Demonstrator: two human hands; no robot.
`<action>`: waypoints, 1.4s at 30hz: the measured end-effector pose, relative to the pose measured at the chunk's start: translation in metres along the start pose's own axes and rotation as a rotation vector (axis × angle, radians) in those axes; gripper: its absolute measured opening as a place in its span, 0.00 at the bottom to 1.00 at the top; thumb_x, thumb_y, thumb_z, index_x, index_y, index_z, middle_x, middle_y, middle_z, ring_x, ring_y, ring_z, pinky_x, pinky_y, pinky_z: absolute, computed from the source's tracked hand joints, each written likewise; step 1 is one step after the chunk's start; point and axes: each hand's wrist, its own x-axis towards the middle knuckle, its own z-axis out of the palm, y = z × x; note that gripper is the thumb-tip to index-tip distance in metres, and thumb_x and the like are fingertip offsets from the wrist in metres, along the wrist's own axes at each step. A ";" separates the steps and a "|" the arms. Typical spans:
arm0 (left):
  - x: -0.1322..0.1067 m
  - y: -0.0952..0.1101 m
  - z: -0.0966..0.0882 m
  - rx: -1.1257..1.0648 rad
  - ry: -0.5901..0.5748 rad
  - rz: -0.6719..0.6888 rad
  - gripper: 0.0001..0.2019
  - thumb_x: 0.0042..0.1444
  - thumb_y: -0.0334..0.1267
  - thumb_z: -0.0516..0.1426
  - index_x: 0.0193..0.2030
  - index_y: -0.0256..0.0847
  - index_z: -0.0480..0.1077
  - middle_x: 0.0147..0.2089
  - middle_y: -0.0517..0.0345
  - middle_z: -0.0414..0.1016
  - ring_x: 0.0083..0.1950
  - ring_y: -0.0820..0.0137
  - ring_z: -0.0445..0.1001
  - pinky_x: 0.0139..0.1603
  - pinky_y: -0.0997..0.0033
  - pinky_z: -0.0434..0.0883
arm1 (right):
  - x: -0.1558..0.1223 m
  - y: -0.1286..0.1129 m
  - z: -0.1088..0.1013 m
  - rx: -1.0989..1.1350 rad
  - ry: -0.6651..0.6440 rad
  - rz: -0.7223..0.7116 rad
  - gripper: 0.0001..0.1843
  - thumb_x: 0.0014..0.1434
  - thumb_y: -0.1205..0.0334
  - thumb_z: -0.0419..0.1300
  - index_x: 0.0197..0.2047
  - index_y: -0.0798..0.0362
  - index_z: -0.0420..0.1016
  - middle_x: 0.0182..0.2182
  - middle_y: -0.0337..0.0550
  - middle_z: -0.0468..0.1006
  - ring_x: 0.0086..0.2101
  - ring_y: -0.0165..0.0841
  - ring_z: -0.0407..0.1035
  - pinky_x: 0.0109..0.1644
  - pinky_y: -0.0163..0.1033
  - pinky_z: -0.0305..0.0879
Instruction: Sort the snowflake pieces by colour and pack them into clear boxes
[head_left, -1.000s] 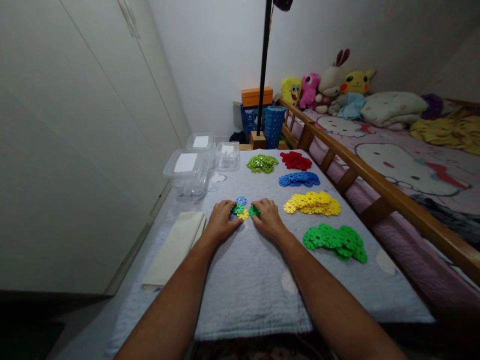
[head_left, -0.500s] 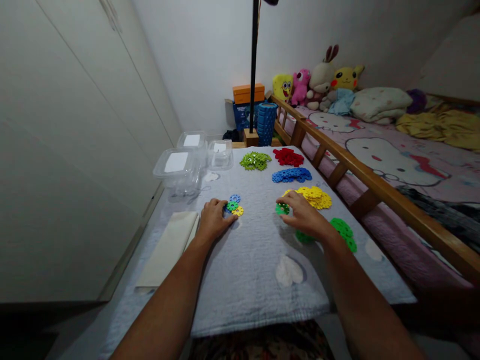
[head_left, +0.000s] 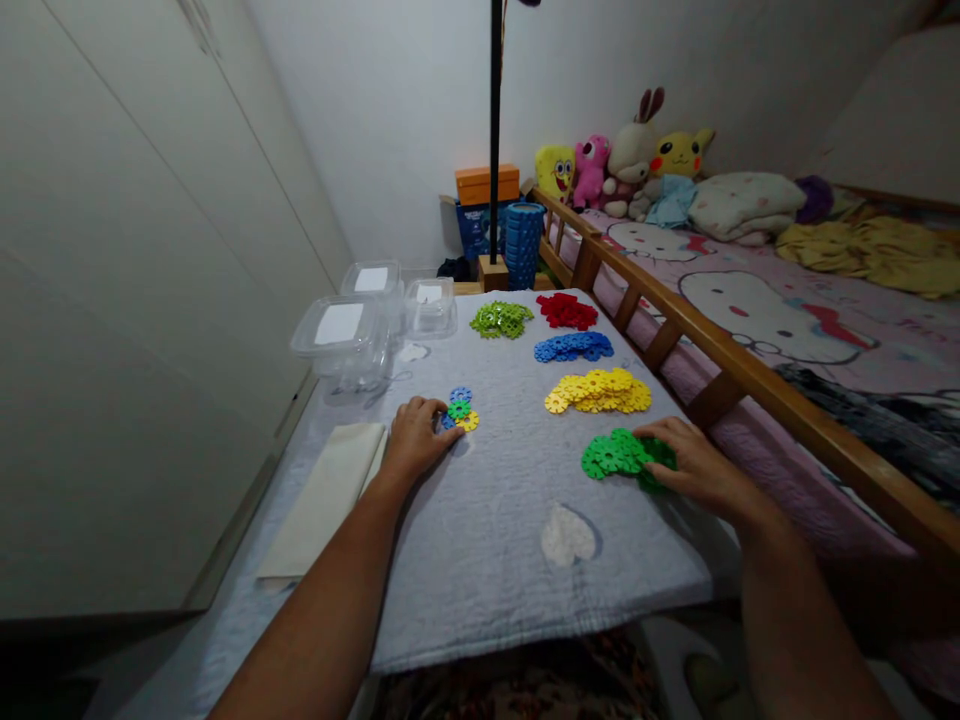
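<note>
My left hand (head_left: 416, 437) rests on the cloth, fingers and thumb curved round the left side of a small cluster of snowflake discs. In this cluster a green disc (head_left: 458, 410) sits in the middle, with blue discs (head_left: 460, 394) behind and to the left and a yellow disc (head_left: 468, 421) at the front right. Over on the right, my right hand (head_left: 694, 465) has its thumb and fingers round the right end of a pile of green snowflake discs (head_left: 611, 455). Its fingers partly cover the discs there. A pile of yellow discs (head_left: 600, 391) lies just behind.
Blue (head_left: 574, 347), red (head_left: 568, 311) and light green (head_left: 501, 320) disc piles lie farther back. Clear lidded boxes (head_left: 341, 340) stand back left, and a folded cream cloth (head_left: 326, 500) lies left. A wooden bed rail (head_left: 675, 325) runs along the right side.
My right hand has moved right and nearer to me, from above the yellow pile to the green pile. The green discs now lie closer together. My left hand stays at the cluster.
</note>
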 end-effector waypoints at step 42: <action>0.000 0.004 0.000 -0.075 -0.050 0.043 0.19 0.54 0.43 0.63 0.53 0.46 0.75 0.52 0.51 0.74 0.55 0.56 0.70 0.58 0.55 0.66 | 0.126 -0.166 0.090 0.232 0.148 -0.125 0.13 0.64 0.69 0.55 0.45 0.54 0.80 0.43 0.51 0.76 0.48 0.40 0.67 0.56 0.44 0.62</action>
